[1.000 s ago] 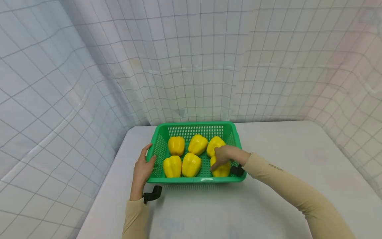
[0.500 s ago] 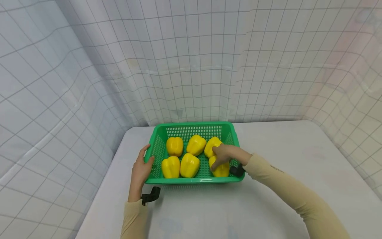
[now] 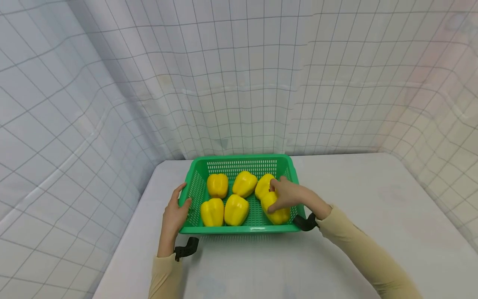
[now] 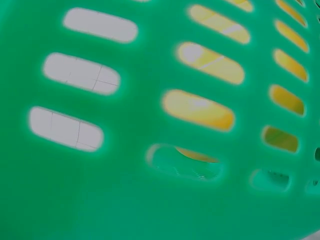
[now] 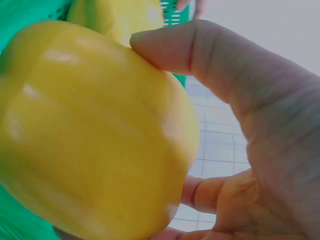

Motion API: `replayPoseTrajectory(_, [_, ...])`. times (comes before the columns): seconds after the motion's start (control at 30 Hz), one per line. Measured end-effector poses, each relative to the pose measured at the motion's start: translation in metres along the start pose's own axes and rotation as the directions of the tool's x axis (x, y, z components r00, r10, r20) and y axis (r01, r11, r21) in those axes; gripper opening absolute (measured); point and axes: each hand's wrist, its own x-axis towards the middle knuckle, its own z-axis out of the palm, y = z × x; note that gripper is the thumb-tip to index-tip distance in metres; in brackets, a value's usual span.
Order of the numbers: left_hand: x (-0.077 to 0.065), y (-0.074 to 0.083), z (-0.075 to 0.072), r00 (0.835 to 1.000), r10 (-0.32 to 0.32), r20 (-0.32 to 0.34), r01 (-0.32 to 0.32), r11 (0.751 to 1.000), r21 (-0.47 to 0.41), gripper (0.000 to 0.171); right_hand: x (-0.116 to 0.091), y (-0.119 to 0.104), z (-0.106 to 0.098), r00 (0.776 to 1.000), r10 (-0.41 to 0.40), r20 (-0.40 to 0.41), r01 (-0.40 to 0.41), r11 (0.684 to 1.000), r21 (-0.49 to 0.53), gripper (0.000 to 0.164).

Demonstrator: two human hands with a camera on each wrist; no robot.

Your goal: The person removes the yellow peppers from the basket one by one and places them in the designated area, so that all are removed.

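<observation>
A green plastic basket (image 3: 239,229) holds several yellow bell peppers (image 3: 244,184), set in two rows. My left hand (image 3: 175,214) grips the basket's left rim, with the thumb lying over it. Slotted basket wall (image 4: 100,190) fills the left wrist view, and yellow shows through the holes. At the right front of the basket, my right hand (image 3: 287,194) holds a yellow bell pepper (image 3: 275,211) between thumb and fingers. Close up in the right wrist view, the thumb (image 5: 170,47) presses the near side of that bell pepper (image 5: 95,135) while fingers curl round the other side.
The basket stands on a white table (image 3: 354,195) near its back edge. White sheeting with a grid pattern (image 3: 239,83) rises behind and on both sides. A black wrist mount (image 3: 304,223) on the right arm overlaps the basket's front right corner.
My right hand has shifted slightly right and up, and the bell pepper in it has tilted and shows more. The left hand stays at the rim. The whole head view has drifted slightly.
</observation>
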Motion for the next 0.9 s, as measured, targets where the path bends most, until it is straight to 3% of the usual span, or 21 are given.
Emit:
replayPoseTrajectory(0.17, [0.001,0.0,0.001,1.0,0.007,-0.004,-0.007,1.0,0.001,0.052,-0.009,0.008,0.002,0.998,-0.02,-0.066,0.024,0.998,0.053,0.058])
replayPoseTrajectory(0.4, [0.002,0.0,-0.004,1.0,0.009,-0.025,-0.009,1.0,0.021,0.053,-0.022,0.012,0.0,0.973,-0.108,-0.202,0.139,0.98,0.144,0.059])
replayPoseTrajectory(0.63, [0.002,0.001,-0.004,1.0,0.009,-0.011,-0.009,1.0,0.016,0.053,-0.032,0.02,0.004,0.958,-0.066,-0.279,0.127,0.97,0.208,0.06])
replayPoseTrajectory(0.77, [0.003,0.001,-0.002,1.0,0.006,-0.005,-0.006,1.0,0.012,0.053,-0.035,0.029,0.006,0.936,-0.06,-0.346,0.157,0.953,0.26,0.057])
replayPoseTrajectory(0.9, [0.003,0.0,0.0,1.0,-0.002,0.002,0.002,1.0,0.008,0.053,-0.038,0.04,0.006,0.906,-0.062,-0.418,0.22,0.914,0.341,0.052])
